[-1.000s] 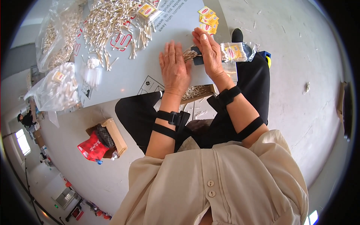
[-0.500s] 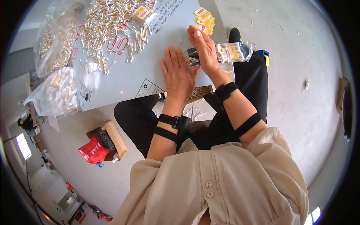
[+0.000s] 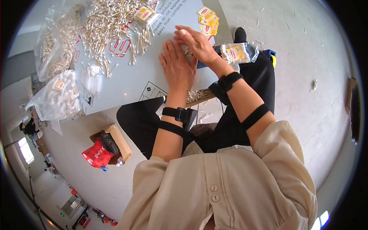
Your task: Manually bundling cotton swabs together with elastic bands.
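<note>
My left hand [image 3: 177,66] lies nearly flat on the grey table, fingers stretched out. My right hand [image 3: 198,45] is cupped just beside it, fingers straight and its edge turned down, close to the left fingertips. A few cotton swabs [image 3: 187,52] show in the gap between both palms, mostly hidden by the right hand. Under the right wrist runs a dark strip [image 3: 217,50] along the table. At its right end sits a clear pack of cotton swabs [image 3: 235,53] with a yellow label, near the table edge.
A big heap of loose swabs [image 3: 111,27] covers the far left, with a small labelled swab pack [image 3: 147,15] on it. Yellow cards [image 3: 208,21] lie fanned at the back. Plastic bags [image 3: 57,96] of swabs hang over the left edge. A carton [image 3: 119,143] stands on the floor.
Both hands have shifted left. My right hand has moved further, so its fingers now reach over toward the left fingertips, and more of the dark strip by its wrist is uncovered.
</note>
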`<state>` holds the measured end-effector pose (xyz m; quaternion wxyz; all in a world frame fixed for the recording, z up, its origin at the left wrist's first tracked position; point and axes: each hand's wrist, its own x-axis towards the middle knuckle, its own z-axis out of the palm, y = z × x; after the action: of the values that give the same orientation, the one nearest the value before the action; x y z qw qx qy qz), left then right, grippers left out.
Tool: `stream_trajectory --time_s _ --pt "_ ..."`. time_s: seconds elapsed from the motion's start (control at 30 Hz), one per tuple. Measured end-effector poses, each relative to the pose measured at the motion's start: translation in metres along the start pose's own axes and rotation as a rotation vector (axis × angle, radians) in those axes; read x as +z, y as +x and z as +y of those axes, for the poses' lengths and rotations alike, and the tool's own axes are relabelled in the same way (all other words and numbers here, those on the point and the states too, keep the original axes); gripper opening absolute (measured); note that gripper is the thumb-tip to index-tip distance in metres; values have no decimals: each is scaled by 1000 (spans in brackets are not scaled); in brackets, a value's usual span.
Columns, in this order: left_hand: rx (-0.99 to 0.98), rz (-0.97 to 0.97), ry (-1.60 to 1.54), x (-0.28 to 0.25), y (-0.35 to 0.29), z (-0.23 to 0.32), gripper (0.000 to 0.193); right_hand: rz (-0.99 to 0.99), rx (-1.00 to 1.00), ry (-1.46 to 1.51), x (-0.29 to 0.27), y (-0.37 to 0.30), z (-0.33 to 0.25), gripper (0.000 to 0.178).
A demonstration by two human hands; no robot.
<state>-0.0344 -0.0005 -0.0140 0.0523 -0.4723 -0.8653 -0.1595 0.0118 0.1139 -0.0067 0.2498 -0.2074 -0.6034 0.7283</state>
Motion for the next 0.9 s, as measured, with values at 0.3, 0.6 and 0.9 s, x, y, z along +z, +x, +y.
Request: stream_trajectory --time_s 0.3,0.6,0.9 --pt "225 -164 -61 -20 -14 0 72 368 -22 348 -12 -48 -7 53" --pt "246 -226 41 -19 -8 -2 77 364 -37 402 -10 -35 -3 54" --pt "98 -151 -59 -11 -6 -17 80 340 -36 442 -5 -32 -1 56"
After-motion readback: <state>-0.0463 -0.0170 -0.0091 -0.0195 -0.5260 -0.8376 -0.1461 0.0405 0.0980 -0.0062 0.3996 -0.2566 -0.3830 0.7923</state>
